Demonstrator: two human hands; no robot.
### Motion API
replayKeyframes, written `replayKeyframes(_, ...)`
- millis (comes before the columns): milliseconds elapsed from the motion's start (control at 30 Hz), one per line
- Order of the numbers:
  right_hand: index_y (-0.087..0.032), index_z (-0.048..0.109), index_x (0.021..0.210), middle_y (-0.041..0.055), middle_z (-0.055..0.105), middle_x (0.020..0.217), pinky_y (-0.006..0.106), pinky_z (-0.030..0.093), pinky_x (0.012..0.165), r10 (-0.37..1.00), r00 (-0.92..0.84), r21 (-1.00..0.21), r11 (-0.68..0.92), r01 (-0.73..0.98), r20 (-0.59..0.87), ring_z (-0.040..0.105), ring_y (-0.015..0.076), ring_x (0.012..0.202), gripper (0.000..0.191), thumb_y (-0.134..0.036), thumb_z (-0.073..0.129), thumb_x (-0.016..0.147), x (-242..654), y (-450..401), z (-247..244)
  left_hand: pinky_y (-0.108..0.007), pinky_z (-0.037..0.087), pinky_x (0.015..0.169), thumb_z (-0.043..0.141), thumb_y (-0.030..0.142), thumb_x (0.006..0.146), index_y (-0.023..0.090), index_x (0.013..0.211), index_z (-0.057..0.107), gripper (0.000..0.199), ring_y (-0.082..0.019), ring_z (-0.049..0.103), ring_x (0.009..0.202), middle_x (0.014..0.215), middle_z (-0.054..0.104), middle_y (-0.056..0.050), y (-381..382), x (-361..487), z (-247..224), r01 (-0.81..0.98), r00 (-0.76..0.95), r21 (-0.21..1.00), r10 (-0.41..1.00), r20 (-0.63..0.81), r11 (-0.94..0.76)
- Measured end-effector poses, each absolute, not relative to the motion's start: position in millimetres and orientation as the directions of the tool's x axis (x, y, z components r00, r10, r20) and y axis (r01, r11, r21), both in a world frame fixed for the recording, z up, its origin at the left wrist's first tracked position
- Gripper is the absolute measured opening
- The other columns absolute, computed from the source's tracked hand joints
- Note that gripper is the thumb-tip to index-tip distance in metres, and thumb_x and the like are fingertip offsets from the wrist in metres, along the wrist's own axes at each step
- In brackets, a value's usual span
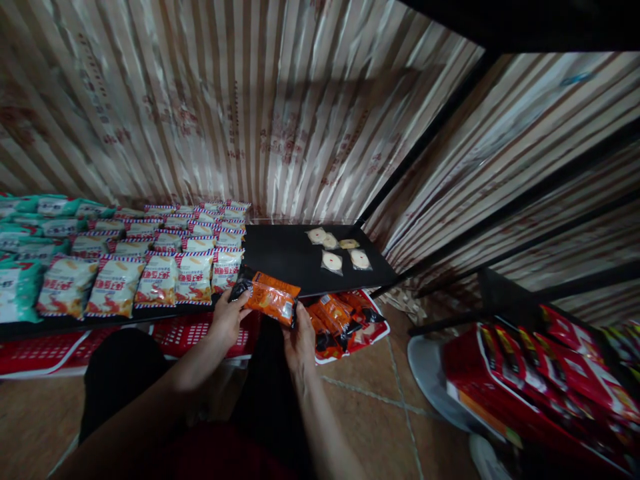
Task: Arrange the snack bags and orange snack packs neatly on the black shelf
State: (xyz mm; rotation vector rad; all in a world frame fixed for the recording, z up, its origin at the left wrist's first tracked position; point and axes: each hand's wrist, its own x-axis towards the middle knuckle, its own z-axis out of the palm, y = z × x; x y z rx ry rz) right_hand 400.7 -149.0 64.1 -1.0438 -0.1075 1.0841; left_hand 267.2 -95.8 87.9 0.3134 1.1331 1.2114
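An orange snack bag (271,297) with black ends is held level between my two hands, just over the front edge of the black shelf (280,247). My left hand (231,317) grips its left end and my right hand (300,333) its right end. Left of it, rows of white snack bags (163,279) with red and blue edging stand on the shelf. Several small clear packets (331,261) with round pale contents lie on the shelf's right part. Below my right hand, more orange bags (334,317) fill a red basket (367,341).
Green snack bags (20,287) stand at the far left. Under the shelf are red baskets (195,337). At the right, a red box (465,363) of red packets stands by a grey rounded object (430,380). Striped curtain (300,120) hangs behind; black frame bars (435,140) slant across the right.
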Motion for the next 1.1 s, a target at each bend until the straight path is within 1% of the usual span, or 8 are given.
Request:
replayKeyframes(167,-0.019,0.064,0.096,0.0027,0.069,0.102,0.03,0.053,0.081,0.847,0.387,-0.721,0.005,-0.693,-0.366,0.065,0.0175,0.092,0.036,-0.04,0.073,0.068,408.0,-148.0,65.7,-0.031,0.052,0.069,0.075,0.013,0.061,0.018,0.087,0.061,0.03,-0.015,0.063,0.075,0.084,0.068,-0.003,-94.9,264.6,91.1,-0.513,-0.023,0.747,0.863,-0.505,0.424)
replayKeyframes(267,-0.017,0.063,0.1,0.0056,0.068,0.106,0.032,0.052,0.084,0.871,0.319,-0.716,-0.053,-0.696,-0.375,0.065,0.0191,0.094,0.039,-0.041,0.072,0.071,408.9,-147.6,63.2,-0.031,0.051,0.069,0.077,0.018,0.058,0.017,0.088,0.062,0.034,-0.016,0.063,0.075,0.085,0.068,-0.004,-95.8,264.6,89.3,-0.462,-0.006,0.778,0.875,-0.483,0.426)
replayKeyframes(367,-0.016,0.063,0.1,0.0064,0.069,0.106,0.033,0.053,0.085,0.885,0.261,-0.7,-0.097,-0.707,-0.386,0.065,0.0204,0.097,0.037,-0.038,0.072,0.071,408.5,-148.6,64.1,-0.031,0.05,0.069,0.078,0.021,0.056,0.017,0.089,0.062,0.037,-0.017,0.063,0.077,0.089,0.068,-0.005,-94.8,263.0,86.9,-0.431,0.003,0.794,0.881,-0.474,0.428)
replayKeyframes(467,-0.017,0.063,0.097,0.0051,0.071,0.1,0.033,0.052,0.087,0.89,0.242,-0.683,-0.1,-0.723,-0.386,0.065,0.0197,0.096,0.032,-0.033,0.073,0.07,406.1,-149.9,68.3,-0.031,0.05,0.07,0.077,0.022,0.057,0.017,0.092,0.061,0.039,-0.017,0.063,0.079,0.093,0.067,-0.006,-92.2,260.7,86.6,-0.42,0.012,0.796,0.88,-0.474,0.435)
replayKeyframes(600,-0.018,0.064,0.092,0.0037,0.072,0.09,0.033,0.053,0.086,0.875,0.276,-0.672,-0.073,-0.737,-0.398,0.067,0.0191,0.09,0.03,-0.028,0.076,0.067,400.8,-149.8,69.7,-0.031,0.05,0.071,0.077,0.019,0.059,0.019,0.096,0.058,0.042,-0.016,0.063,0.077,0.092,0.066,-0.004,-89.1,261.8,90.2,-0.432,0.003,0.795,0.882,-0.471,0.426)
replayKeyframes(767,-0.019,0.064,0.094,0.0023,0.073,0.091,0.033,0.052,0.086,0.866,0.32,-0.661,-0.015,-0.751,-0.384,0.068,0.0171,0.084,0.032,-0.025,0.077,0.065,396.2,-148.2,63.1,-0.031,0.05,0.073,0.076,0.014,0.061,0.019,0.102,0.051,0.048,-0.014,0.063,0.075,0.085,0.064,-0.002,-88.2,271.6,96.1,-0.496,-0.058,0.773,0.873,-0.484,0.396)
replayKeyframes(967,-0.019,0.063,0.09,0.0014,0.073,0.086,0.035,0.054,0.081,0.821,0.395,-0.648,0.041,-0.761,-0.412,0.068,0.0173,0.079,0.031,-0.023,0.077,0.063,392.6,-147.0,63.0,-0.03,0.047,0.081,0.075,0.017,0.066,0.019,0.092,0.053,0.034,-0.013,0.063,0.079,0.084,0.065,0.0,-90.7,282.3,97.2,-0.555,-0.013,0.752,0.901,-0.434,0.355)
replayKeyframes(1100,-0.02,0.061,0.09,0.0002,0.072,0.082,0.037,0.054,0.081,0.771,0.466,-0.663,0.077,-0.745,-0.434,0.068,0.0175,0.078,0.032,-0.023,0.077,0.062,392.0,-146.1,63.9,-0.031,0.045,0.085,0.073,0.016,0.069,0.019,0.099,0.053,0.036,-0.013,0.063,0.08,0.083,0.065,-0.001,-93.1,288.1,95.4,-0.538,0.003,0.747,0.887,-0.462,0.391)
